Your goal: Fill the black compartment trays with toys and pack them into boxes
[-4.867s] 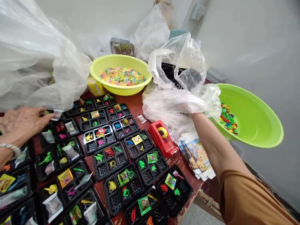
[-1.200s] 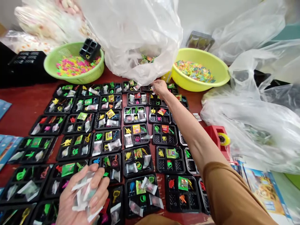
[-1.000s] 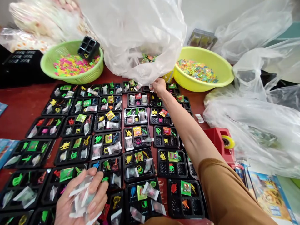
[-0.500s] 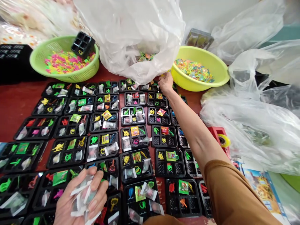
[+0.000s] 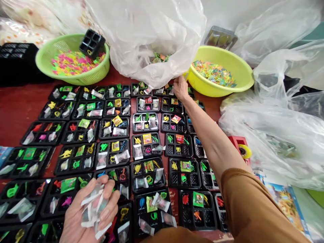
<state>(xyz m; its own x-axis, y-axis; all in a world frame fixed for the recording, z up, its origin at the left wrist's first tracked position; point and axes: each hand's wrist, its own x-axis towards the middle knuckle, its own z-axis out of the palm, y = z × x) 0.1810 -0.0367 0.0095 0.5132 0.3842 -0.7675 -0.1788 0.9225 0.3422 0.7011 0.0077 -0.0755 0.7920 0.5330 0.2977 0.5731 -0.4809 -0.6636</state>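
My left hand [image 5: 93, 207] is curled around a bunch of small clear-and-white wrapped packets [image 5: 95, 211], above the near trays. My right hand [image 5: 181, 88] reaches to the far row, over a black tray [image 5: 165, 90] beside the yellow basin; its fingertips are largely hidden, so what they touch is unclear. Rows of black compartment trays [image 5: 148, 175] hold small coloured plastic toys and printed sachets. Trays left of centre also carry wrapped packets in their front compartments. A tray under my right forearm [image 5: 178, 145] has bare front corner compartments.
A green basket [image 5: 73, 79] of small colourful pieces stands back left, with a black tray [image 5: 92, 44] on its rim. Behind the rows is a large clear plastic bag [image 5: 152, 37]. The yellow basin [image 5: 220, 89] stands right of it. A red tape dispenser [image 5: 239, 148] lies at right.
The whole view has shifted slightly, so things appear a little further right and higher. My left hand still holds the packets, and my right hand stays at the far row.
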